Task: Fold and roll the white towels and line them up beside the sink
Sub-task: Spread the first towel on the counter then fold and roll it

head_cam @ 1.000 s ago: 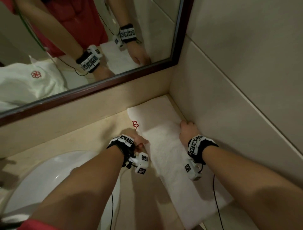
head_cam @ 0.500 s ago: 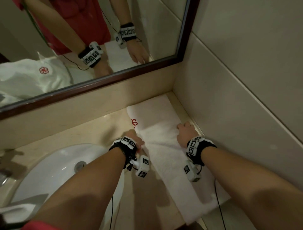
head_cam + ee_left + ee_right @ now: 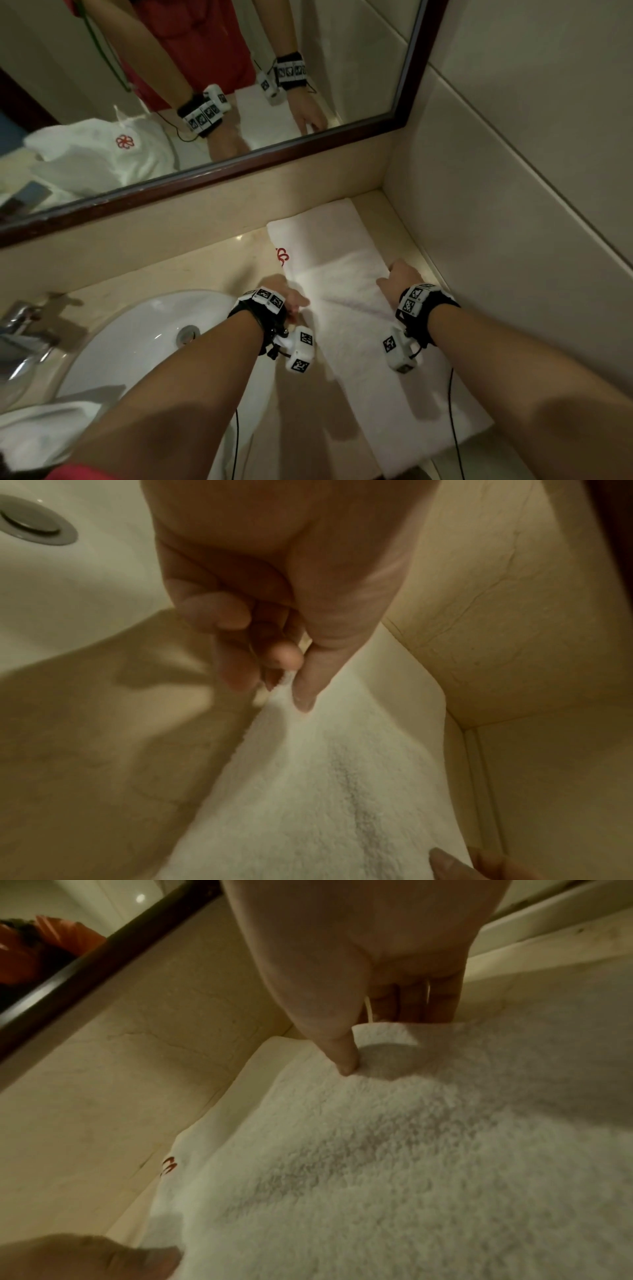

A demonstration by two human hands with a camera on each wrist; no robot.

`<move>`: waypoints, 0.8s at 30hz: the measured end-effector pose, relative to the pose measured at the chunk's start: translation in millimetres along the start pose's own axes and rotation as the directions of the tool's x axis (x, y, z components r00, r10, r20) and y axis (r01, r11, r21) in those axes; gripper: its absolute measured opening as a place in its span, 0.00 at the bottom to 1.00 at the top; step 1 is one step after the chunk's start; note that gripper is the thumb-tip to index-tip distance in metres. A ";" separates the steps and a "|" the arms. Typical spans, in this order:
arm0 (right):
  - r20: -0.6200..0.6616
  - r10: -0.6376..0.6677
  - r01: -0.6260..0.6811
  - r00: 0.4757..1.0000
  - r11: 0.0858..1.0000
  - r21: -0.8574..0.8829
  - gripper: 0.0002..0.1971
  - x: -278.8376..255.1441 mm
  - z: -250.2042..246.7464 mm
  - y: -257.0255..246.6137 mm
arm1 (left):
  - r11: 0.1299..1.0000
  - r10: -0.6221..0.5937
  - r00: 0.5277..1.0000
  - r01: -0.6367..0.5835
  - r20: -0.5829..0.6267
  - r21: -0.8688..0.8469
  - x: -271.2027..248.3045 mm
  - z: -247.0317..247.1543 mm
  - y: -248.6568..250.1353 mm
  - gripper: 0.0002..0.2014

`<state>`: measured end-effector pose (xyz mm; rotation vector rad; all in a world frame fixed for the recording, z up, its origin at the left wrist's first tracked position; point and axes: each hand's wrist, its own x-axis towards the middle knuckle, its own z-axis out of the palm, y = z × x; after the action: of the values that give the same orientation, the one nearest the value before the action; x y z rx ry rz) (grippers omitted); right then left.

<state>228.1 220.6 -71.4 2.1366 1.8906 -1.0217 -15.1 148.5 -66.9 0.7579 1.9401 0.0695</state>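
Note:
A long white towel [image 3: 346,318] with a red logo [image 3: 281,256] lies folded lengthwise on the beige counter, right of the sink [image 3: 137,339]. Its near end is turned over the far part. My left hand [image 3: 291,301] pinches the left corner of that turned end between thumb and fingertips [image 3: 303,688]. My right hand [image 3: 399,277] holds the right corner, thumb [image 3: 342,1053] on top and fingers tucked under the towel's edge [image 3: 411,1028]. The towel [image 3: 325,791] fills the lower part of both wrist views.
A tiled wall [image 3: 513,222] runs close along the towel's right side. A dark-framed mirror [image 3: 239,168] stands behind the counter and reflects a heap of white towels [image 3: 102,154]. A chrome tap [image 3: 20,329] sits at the far left. More white cloth [image 3: 37,431] lies at the lower left.
Both hands have drawn the turned towel end back toward me, uncovering more of the far part and the red logo. The head view has shifted left, showing more of the sink.

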 end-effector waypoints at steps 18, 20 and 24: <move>-0.107 -0.120 0.156 0.987 0.879 0.451 0.09 17.5 -46.7 -19.7 | 0.999 0.009 0.999 -0.008 0.031 -0.052 5.8 -30.4 15.6 0.16; -0.138 -0.125 0.175 0.983 0.876 0.450 0.06 26.1 -50.3 -31.7 | 0.978 0.032 0.997 -0.018 0.064 -0.208 10.6 -40.6 21.4 0.15; -0.135 -0.125 0.169 0.983 0.903 0.394 0.13 49.7 -53.8 -58.8 | 0.839 -0.036 0.999 0.043 0.024 -0.542 21.4 -62.0 29.8 0.10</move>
<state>196.0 301.9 -37.0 2.3265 2.0662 -1.4735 -58.6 200.6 -42.7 0.3322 1.7917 0.5676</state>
